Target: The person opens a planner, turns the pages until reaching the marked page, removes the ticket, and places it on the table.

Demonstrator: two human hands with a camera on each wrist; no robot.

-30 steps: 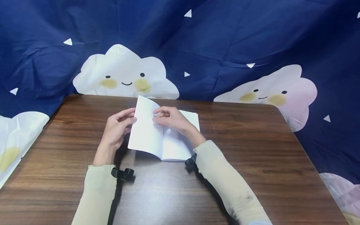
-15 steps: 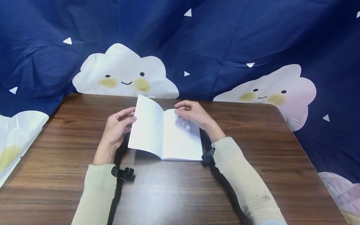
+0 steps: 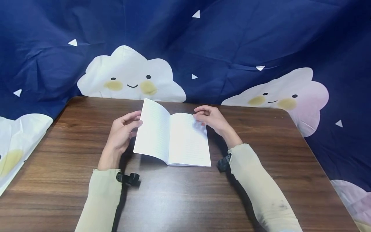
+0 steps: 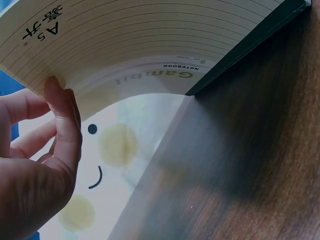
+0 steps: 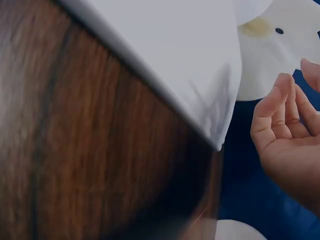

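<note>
An open notebook [image 3: 189, 145] with lined white pages lies near the middle of the table. Its left leaves [image 3: 152, 132] are raised and bowed, their outer edge pinched between the thumb and fingers of my left hand [image 3: 120, 132]. In the left wrist view, the thumb of that left hand [image 4: 35, 170] presses the curved lined page [image 4: 150, 35], which bears printed lettering, and a dark cover edge shows below. My right hand [image 3: 215, 120] hovers by the far right corner of the right page, fingers loosely bent. The right wrist view shows this hand [image 5: 292, 130] apart from the notebook, holding nothing.
The brown wood-grain table [image 3: 266, 180] extends around the notebook on all sides. Behind it hangs a dark blue cloth [image 3: 226, 35] printed with smiling clouds. Small black cameras [image 3: 134, 179] are strapped at both wrists.
My right hand has moved right, from the raised left leaves across the right page to its far outer corner, uncovering that page. The left hand keeps its pinch in place.
</note>
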